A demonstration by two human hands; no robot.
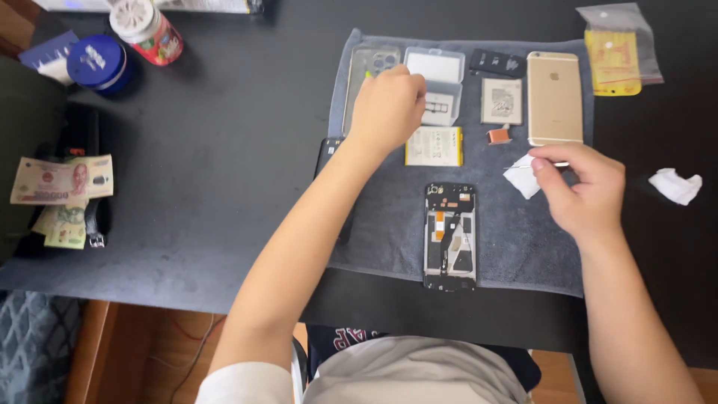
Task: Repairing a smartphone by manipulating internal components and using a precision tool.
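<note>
Our right hand (580,187) pinches a small white wipe (521,178) between thumb and forefinger; it is thin, soft and very light, so we hold it by one corner. Our left hand (389,108) is curled over a clear parts box (437,82), grasping something hidden. The opened phone frame (449,236), stiff but fragile, lies below both hands on the grey mat (523,247).

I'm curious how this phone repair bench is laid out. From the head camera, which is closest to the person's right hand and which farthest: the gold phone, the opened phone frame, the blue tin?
From the right hand:
1. Gold phone, lying just above the hand on the grey cloth.
2. Opened phone frame, lower and to the left, also on the cloth.
3. Blue tin, far across the dark table at the top left corner.
</note>
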